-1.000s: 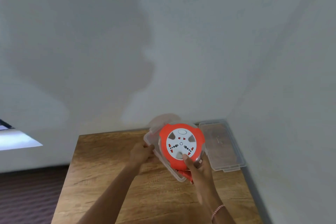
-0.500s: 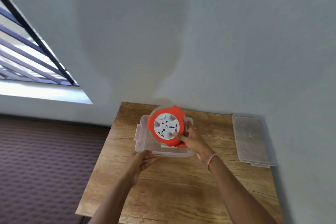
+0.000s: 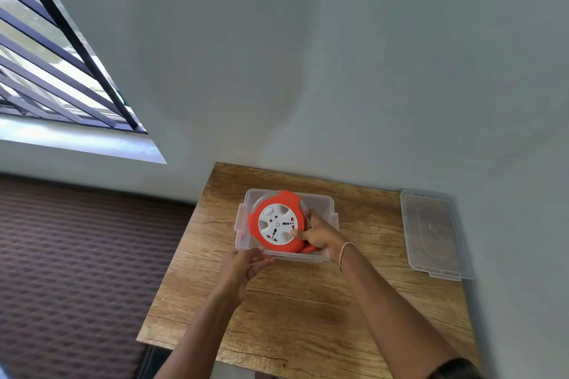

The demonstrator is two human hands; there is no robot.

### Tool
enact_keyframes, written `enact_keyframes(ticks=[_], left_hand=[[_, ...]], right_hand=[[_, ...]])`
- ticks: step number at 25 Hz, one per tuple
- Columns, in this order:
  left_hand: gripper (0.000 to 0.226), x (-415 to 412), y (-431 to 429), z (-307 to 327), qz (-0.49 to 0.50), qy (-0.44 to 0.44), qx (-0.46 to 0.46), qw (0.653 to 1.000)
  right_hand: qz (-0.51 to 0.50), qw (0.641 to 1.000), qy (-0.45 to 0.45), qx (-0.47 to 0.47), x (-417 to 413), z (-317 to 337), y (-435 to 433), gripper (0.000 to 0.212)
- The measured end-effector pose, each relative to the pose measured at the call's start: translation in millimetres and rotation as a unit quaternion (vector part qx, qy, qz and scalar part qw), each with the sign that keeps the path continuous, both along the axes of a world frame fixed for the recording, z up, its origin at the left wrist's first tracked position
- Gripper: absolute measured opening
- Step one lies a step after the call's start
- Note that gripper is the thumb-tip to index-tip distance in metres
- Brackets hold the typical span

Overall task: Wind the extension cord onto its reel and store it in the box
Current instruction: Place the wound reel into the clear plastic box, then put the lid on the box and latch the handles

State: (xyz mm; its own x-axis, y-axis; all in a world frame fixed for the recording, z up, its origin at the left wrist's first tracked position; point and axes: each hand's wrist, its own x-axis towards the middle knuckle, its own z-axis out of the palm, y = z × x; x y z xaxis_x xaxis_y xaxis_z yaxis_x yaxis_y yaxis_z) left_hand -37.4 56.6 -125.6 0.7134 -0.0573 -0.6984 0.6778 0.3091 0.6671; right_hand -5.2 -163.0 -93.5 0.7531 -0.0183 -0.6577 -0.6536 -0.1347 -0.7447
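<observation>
The reel [image 3: 277,222] sat in the clear box [image 3: 329,204], tilted. The right hand [image 3: 320,234] pinched its right rim, thumb on the white face; it looked rigid, fairly heavy, smooth-edged. The left hand [image 3: 243,264], fingers loosely spread, steadied the near wall. Clearance inside was tight; the lid [image 3: 434,231] lay well right.

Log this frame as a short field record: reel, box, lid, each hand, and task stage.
reel: orange and white cord reel, lying socket face up inside the box
box: clear plastic box, open, on the wooden table
lid: clear lid, off, flat on the table to the right of the box
left hand: left hand against the box's near wall, steadying it
right hand: right hand gripping the reel's right edge, thumb on its face
stage: reel in the box, not yet released; lid not on
</observation>
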Motion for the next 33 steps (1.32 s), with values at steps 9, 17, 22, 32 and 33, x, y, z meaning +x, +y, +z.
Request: enact_keyframes(ticks=[9, 17, 22, 32, 33], left_hand=[[0.046, 9, 12, 12, -0.137, 0.006, 0.118, 0.983], [0.020, 35, 23, 21, -0.109, -0.078, 0.294, 0.946], [0.020, 41, 25, 21, -0.131, -0.064, 0.319, 0.936], [0.030, 22, -37, 31, -0.169, -0.491, 0.504, 0.690], [0.025, 12, -56, 30, -0.206, -0.530, 0.471, 0.674]], right_hand=[[0.082, 0.979, 0.016, -0.185, 7, -18, 1, 0.060], [0.178, 0.900, 0.018, -0.397, 11, -21, 6, 0.060], [0.214, 0.877, -0.003, -0.429, 11, -18, 4, 0.033], [-0.175, 0.875, -0.231, -0.388, -84, -4, -101, 0.010], [-0.240, 0.883, -0.192, -0.356, -99, -10, -118, 0.011]])
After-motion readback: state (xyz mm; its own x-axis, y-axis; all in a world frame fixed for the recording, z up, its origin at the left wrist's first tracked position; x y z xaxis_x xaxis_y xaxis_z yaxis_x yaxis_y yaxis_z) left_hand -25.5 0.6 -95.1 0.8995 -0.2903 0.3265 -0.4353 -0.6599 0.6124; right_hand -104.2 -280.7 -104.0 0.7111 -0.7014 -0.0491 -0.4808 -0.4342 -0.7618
